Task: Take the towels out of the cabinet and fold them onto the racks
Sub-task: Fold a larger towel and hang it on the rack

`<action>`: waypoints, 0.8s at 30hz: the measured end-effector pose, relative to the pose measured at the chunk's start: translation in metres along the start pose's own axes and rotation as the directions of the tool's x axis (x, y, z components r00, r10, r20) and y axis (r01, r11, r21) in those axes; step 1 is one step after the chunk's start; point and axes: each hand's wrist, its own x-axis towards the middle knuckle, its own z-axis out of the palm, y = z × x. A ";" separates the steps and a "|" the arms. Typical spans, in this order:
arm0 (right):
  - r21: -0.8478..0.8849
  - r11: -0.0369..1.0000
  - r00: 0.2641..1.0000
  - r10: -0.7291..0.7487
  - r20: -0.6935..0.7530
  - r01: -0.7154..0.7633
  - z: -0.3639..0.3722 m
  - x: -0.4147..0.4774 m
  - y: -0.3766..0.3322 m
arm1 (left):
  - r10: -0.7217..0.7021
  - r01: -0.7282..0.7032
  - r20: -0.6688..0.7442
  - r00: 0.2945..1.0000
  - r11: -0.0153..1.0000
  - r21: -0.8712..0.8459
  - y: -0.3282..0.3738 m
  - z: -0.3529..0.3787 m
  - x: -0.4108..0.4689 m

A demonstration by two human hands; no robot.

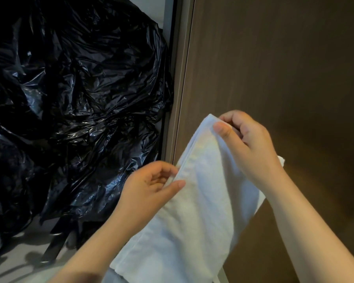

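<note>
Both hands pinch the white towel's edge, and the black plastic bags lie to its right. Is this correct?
No: the head view shows the black plastic bags left of the white towel. Left hand and right hand do pinch its edge.

Black plastic bags (pixel 74 99) crowd the cabinet's left; brown door (pixel 274 68) walls the right.

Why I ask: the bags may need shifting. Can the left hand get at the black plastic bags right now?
Probably yes, once freed. Nothing stands between the left hand and the black plastic bags beside it, but it is pinching the edge of the white towel, so it must let go first.
</note>
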 end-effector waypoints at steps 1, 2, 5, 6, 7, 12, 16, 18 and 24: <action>-0.007 1.000 1.000 0.006 -0.001 -0.006 0.000 0.000 0.001 | 0.004 -0.004 0.006 1.000 1.000 0.021 -0.004 0.000 -0.002; -0.016 1.000 1.000 0.011 -0.005 -0.011 0.000 -0.001 0.002 | 0.003 -0.004 0.009 1.000 1.000 0.028 -0.008 0.000 -0.004; -0.042 0.999 1.000 0.017 -0.022 -0.017 -0.002 -0.002 0.007 | -0.010 0.010 0.006 1.000 1.000 0.028 -0.021 0.003 -0.010; -0.047 0.999 1.000 0.018 -0.026 -0.019 -0.003 -0.002 0.009 | -0.017 0.017 0.004 1.000 1.000 0.026 -0.025 0.004 -0.013; -0.051 0.998 0.999 0.020 -0.029 -0.022 -0.003 -0.002 0.010 | -0.023 0.022 0.002 1.000 0.999 0.023 -0.030 0.005 -0.015; -0.078 0.996 0.997 0.032 -0.074 -0.038 -0.003 -0.001 0.013 | 0.059 -0.062 0.026 0.998 0.988 0.139 -0.045 0.008 -0.022; -0.080 0.995 0.992 0.049 -0.120 -0.059 -0.003 0.000 0.016 | 0.061 -0.100 0.144 0.988 0.956 0.278 -0.063 0.003 -0.029; -0.081 0.994 0.989 0.060 -0.134 -0.071 -0.004 -0.001 0.019 | 0.002 -0.064 0.199 0.980 0.950 0.304 -0.072 -0.003 -0.032; -0.085 0.987 0.975 0.122 -0.187 -0.140 -0.008 -0.006 0.031 | -0.085 -0.059 0.284 0.955 0.884 0.464 -0.092 -0.015 -0.040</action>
